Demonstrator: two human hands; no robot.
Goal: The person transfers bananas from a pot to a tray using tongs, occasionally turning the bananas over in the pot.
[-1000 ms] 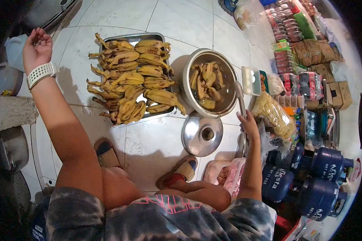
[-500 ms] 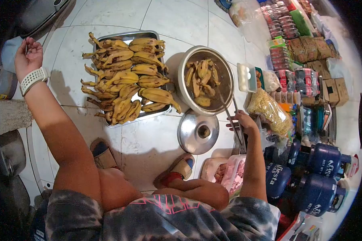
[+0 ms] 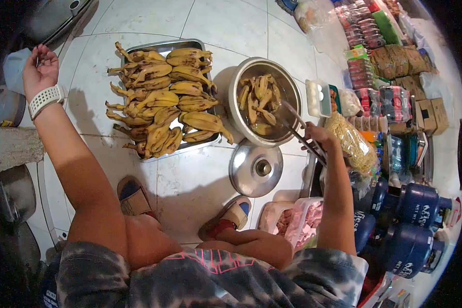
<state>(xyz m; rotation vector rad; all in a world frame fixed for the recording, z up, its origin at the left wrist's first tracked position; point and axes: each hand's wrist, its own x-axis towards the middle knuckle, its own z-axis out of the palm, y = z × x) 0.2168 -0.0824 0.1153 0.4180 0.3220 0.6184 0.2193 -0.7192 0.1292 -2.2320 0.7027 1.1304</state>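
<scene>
Metal tongs (image 3: 299, 131) reach into the steel pot (image 3: 241, 82) of cooked bananas (image 3: 259, 102), clamped in the right hand (image 3: 319, 137). The pot's lid (image 3: 255, 169) lies just beside it on the tiled floor (image 3: 190, 179). The left hand (image 3: 40, 69), fingers loosely curled and holding nothing, is raised well apart, left of the tray (image 3: 161, 47) of raw bananas (image 3: 161, 100).

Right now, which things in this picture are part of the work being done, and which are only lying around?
In use:
right hand holding tongs
pot with cooked bananas
pot lid on the floor
tray of bananas

Lying about:
left hand, raised, holding nothing visible
noodle bag
blue gas canisters
packaged goods
</scene>
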